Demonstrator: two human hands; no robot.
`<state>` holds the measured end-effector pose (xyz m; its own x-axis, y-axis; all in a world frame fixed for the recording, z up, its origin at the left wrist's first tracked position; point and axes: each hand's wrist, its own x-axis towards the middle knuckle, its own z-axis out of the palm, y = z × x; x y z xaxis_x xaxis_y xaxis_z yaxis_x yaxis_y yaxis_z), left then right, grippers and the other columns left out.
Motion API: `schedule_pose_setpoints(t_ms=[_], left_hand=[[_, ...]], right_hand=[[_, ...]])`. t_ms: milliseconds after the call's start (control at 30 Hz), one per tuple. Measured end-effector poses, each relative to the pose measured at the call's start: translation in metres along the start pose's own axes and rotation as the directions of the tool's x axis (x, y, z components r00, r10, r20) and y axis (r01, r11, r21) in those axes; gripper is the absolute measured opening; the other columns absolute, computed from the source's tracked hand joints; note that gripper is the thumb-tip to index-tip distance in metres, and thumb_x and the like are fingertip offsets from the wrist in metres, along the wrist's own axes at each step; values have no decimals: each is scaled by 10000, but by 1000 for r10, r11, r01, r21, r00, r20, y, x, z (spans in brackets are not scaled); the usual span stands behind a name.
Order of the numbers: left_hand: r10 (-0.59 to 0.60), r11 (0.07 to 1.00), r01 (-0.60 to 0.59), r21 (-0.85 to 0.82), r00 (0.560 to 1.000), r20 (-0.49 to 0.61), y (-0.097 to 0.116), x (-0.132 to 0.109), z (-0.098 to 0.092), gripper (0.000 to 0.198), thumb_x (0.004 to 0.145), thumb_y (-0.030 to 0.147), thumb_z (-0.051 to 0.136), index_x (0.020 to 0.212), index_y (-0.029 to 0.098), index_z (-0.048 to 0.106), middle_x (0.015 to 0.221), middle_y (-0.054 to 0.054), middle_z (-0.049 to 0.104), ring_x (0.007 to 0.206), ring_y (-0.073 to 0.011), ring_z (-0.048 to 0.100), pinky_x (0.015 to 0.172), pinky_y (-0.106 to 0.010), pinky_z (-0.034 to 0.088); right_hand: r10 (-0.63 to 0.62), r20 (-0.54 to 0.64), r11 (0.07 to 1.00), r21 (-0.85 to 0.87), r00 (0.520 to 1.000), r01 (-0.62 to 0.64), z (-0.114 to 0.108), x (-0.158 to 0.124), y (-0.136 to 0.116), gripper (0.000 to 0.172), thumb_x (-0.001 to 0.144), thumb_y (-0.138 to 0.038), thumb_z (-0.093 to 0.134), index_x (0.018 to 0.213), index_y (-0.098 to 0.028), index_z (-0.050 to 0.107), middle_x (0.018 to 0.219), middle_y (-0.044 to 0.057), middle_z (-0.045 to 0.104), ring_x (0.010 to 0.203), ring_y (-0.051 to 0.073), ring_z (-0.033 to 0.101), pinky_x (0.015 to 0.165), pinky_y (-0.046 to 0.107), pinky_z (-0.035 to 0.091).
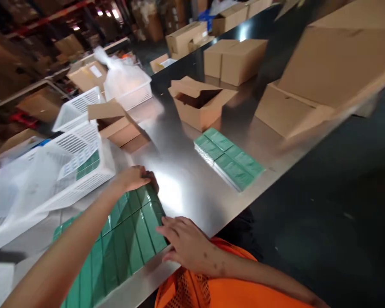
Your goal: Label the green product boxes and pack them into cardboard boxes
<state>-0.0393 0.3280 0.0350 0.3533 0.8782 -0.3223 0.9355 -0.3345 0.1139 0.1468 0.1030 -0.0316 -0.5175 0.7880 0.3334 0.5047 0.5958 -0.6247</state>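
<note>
A block of green, shiny-wrapped small boxes (125, 239) lies in rows at the near edge of the metal table. My left hand (137, 177) reaches across it, with its fingers curled over the far right corner. At the block's right end, my right hand (186, 239) rests its outstretched fingers against the side. A smaller group of green boxes (229, 158) in two rows lies apart, farther right on the table. Part of the large block is hidden under my left forearm.
White plastic baskets (83, 179) line the left side, one with green boxes inside. Open cardboard cartons (200, 102) stand beyond, with a closed carton (234, 60) behind and larger open ones (291, 107) at right. The metal table's (192, 192) near edge runs diagonally.
</note>
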Motion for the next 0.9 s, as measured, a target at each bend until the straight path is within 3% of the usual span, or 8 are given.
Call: schedule_pose_setpoints(t_ms=[67,133,267,367,500,633,767,900], left_hand=[[37,998,-40,-51,998,-51,10,10,-6,366,720,376,681,1001,141,689,1074,-168,689,1095,-388,617,969,-469,456],[61,986,-75,-148,993,-101,31,24,-9,524,752,440,682,1186,152,628,1211,-155,655,1162,-360,588,1009,-461,442],[55,902,-128,-412,981,-184,93,70,1,618,851,500,618,1371,190,495,1340,-113,608,1237,-255,563,1022,-344,452],[48,808,-163,-566,976,-212,138,108,17,478,948,466,494,1332,182,532,1339,-119,612,1163,-217,618,951,-324,501],[91,733,-214,-646,972,-219,167,127,29,350,937,435,559,1115,149,653,1087,-95,712,956,-213,677,879,-421,533],[86,751,-202,-628,974,-210,141,110,19,296,882,396,612,1037,163,706,1015,-69,731,933,-207,666,868,-372,510],[60,856,-121,-503,989,-135,80,75,-4,277,804,420,644,921,201,768,816,-21,734,828,-206,660,769,-301,480],[-37,959,6,-284,994,-104,26,30,-14,285,712,443,719,591,187,698,603,-45,628,732,-248,635,720,-337,450]], right_hand=[[-23,-13,996,-82,1000,21,-24,-10,5,618,888,-462,665,1393,-188,439,1471,94,486,1386,215,400,1112,367,384],[13,-76,971,-237,997,-31,-55,-28,17,520,935,-365,623,1406,-235,443,1511,80,437,1419,240,348,1122,438,365],[137,-202,768,-597,970,-233,-118,-67,60,540,928,-83,515,1431,-269,444,1526,114,409,1436,334,306,1077,620,330],[171,-223,598,-751,960,-281,-147,-84,96,701,850,75,433,1439,-306,430,1511,95,435,1411,333,355,1070,682,271],[118,-109,576,-802,987,-157,-154,-91,114,701,858,75,405,1376,-390,486,1476,46,489,1356,298,445,1062,737,180],[54,-128,677,-724,990,-130,-131,-86,104,551,905,-1,437,1270,-388,583,1427,64,542,1291,295,512,1063,701,197],[-48,-172,838,-544,984,-54,-80,-61,83,443,930,-20,380,1223,-265,603,1394,168,549,1243,268,554,1073,595,283],[-57,-89,951,-309,994,27,-28,-23,50,369,923,-63,478,1217,-261,580,1309,146,607,1237,247,560,1066,537,371]])
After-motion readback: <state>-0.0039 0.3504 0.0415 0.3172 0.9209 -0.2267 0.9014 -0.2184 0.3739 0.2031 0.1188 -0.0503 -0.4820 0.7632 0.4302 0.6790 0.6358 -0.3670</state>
